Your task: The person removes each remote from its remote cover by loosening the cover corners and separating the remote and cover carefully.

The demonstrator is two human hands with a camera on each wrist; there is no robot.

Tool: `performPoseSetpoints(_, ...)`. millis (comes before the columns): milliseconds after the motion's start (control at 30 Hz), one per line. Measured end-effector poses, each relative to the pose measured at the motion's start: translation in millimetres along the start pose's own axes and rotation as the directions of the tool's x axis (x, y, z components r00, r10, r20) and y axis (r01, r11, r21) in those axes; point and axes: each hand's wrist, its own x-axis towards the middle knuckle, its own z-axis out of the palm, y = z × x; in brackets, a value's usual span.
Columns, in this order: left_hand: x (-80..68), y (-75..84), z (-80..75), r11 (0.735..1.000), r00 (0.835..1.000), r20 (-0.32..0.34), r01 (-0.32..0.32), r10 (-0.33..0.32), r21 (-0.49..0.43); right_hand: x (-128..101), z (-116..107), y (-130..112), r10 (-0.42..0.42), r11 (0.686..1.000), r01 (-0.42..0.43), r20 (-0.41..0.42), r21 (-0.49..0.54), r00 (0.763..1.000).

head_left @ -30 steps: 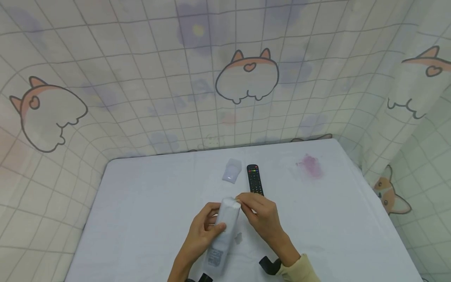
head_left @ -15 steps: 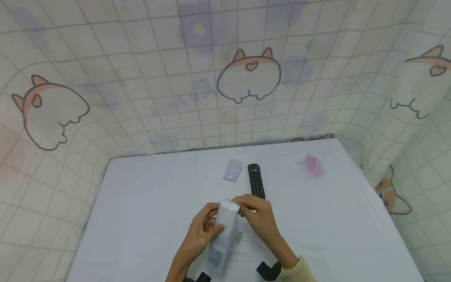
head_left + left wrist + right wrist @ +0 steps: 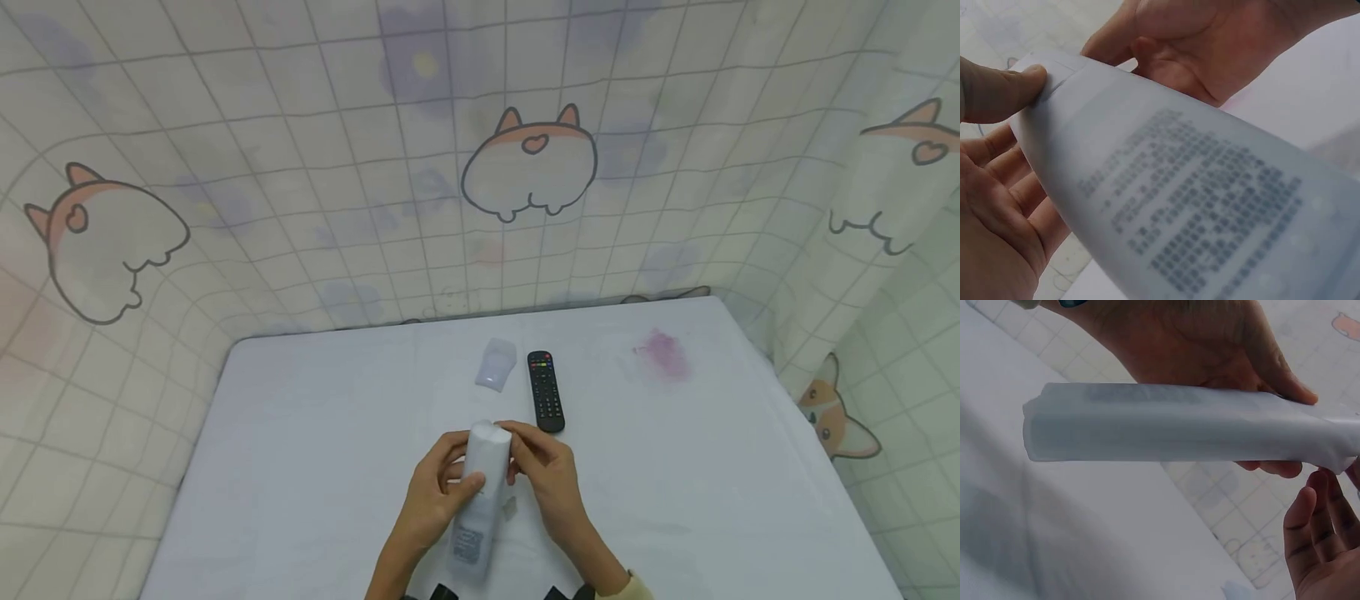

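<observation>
A long white package with a block of grey print is held up over the table. My left hand grips it, with the thumb on the front and the fingers behind. In the left wrist view that thumb presses on a flap or fold near the package's far end. At the top right corner, my right hand pinches the edge of the package. The right wrist view shows the right hand's fingers at the wrinkled end of the package; their tips are partly hidden.
A black remote control lies just beyond the right hand. To its left is a small translucent packet. A small grey patch shows beside the package. A pink stain marks the white table. Patterned curtains surround the far sides.
My right hand has moved slightly down along the package's edge, uncovering the remote control's lower end. The package stands a little more upright in the head view. The left hand keeps its grip.
</observation>
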Motion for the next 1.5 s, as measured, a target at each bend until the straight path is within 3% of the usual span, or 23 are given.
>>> performPoseSetpoints(167,0.2,-0.7,8.2,0.999,0.995,-0.099,0.030,-0.026,0.037,-4,2,0,0.043,0.998,-0.043,0.016,0.045,0.999)
performPoseSetpoints(400,1.6,1.3,14.9,0.998,0.972,-0.234,0.030,-0.017,0.055,-9,7,4,0.105,0.993,-0.105,0.014,0.045,0.994)
performPoseSetpoints(567,1.5,2.7,16.5,0.999,0.963,-0.268,0.024,-0.010,0.048,-14,9,7,0.169,0.985,-0.169,-0.001,0.043,0.986)
performPoseSetpoints(867,1.1,1.7,22.8,0.992,0.948,-0.317,0.025,0.015,0.121,-19,11,6,0.190,0.980,-0.190,-0.007,0.060,0.982)
performPoseSetpoints(1067,0.4,5.6,26.6,0.957,0.918,-0.381,0.005,0.110,0.289,-21,11,9,0.170,0.985,-0.169,-0.058,0.029,0.984)
performPoseSetpoints(1200,0.6,5.1,27.8,0.897,0.889,-0.391,-0.046,0.237,0.439,-23,11,10,0.163,0.987,-0.163,-0.076,0.015,0.984)
performPoseSetpoints(1333,1.1,1.5,27.5,0.849,0.856,-0.390,-0.099,0.338,0.519,-23,9,9,0.166,0.986,-0.165,-0.065,0.009,0.984)
performPoseSetpoints(1400,1.4,-0.1,27.0,0.845,0.844,-0.397,-0.115,0.360,0.522,-23,8,8,0.166,0.986,-0.166,-0.054,0.009,0.985)
performPoseSetpoints(1500,2.0,-1.4,26.3,0.863,0.839,-0.405,-0.138,0.363,0.486,-23,7,7,0.168,0.986,-0.168,-0.045,0.000,0.985)
